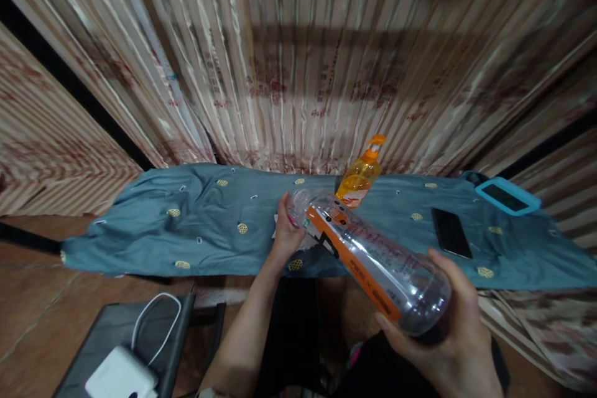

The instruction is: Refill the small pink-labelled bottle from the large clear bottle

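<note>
A large clear plastic bottle (373, 255) with an orange label is held tilted above the table's front edge. Its neck points to the far left, its base towards me on the right. My right hand (448, 317) is wrapped round the base end. At the neck, my left hand (286, 230) is closed, its fingers partly hidden behind the bottle. A small bit of pink shows by those fingers; I cannot make out what it is. Under the left hand, something white like crumpled paper (308, 241) lies on the cloth. No liquid is visible in the bottle.
A pump bottle (358, 180) of yellow liquid stands at the table's back, behind the large bottle. On the teal tablecloth (140, 224), a black phone (451, 233) and a blue-framed device (508, 195) lie to the right. A white power adapter (120, 374) with cable rests on a dark stool (100, 329) lower left.
</note>
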The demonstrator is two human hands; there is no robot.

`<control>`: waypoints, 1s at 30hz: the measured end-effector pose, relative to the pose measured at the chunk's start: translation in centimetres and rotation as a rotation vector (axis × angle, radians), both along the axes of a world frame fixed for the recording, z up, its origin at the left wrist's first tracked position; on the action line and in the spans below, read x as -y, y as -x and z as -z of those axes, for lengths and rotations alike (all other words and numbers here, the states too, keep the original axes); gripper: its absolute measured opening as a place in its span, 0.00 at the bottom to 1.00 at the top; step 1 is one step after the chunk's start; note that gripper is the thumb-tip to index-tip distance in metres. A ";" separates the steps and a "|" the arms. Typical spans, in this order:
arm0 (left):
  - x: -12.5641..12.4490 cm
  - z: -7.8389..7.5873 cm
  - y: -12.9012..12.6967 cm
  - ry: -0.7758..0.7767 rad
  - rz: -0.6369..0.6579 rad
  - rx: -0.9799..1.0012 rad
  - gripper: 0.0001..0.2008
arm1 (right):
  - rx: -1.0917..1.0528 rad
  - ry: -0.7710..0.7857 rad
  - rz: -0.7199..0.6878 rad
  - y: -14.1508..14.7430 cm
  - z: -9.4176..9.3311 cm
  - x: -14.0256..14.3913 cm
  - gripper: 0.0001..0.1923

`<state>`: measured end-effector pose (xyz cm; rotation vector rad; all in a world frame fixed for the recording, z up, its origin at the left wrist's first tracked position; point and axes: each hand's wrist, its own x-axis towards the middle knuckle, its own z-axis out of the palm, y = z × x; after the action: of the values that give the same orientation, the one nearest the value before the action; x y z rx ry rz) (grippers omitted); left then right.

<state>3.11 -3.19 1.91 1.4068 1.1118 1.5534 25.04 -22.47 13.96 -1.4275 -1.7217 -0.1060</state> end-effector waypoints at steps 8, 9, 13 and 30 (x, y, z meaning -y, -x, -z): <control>0.1 -0.4 -0.2 -0.015 0.032 0.035 0.46 | 0.002 0.017 0.013 0.1 -0.1 0.2 0.51; 0.1 -0.3 -0.2 -0.007 0.027 0.034 0.46 | -0.016 0.020 0.012 0.2 -0.1 0.3 0.50; -0.1 0.2 -0.2 0.011 -0.002 0.016 0.46 | -0.080 0.042 0.054 0.8 0.1 0.4 0.48; -0.2 0.7 -0.1 0.002 0.012 0.032 0.46 | -0.141 0.080 0.126 1.3 0.7 0.7 0.47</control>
<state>3.22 -3.00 1.23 1.3802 1.0842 1.5605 23.76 -23.17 13.25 -1.5645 -1.5360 -0.0045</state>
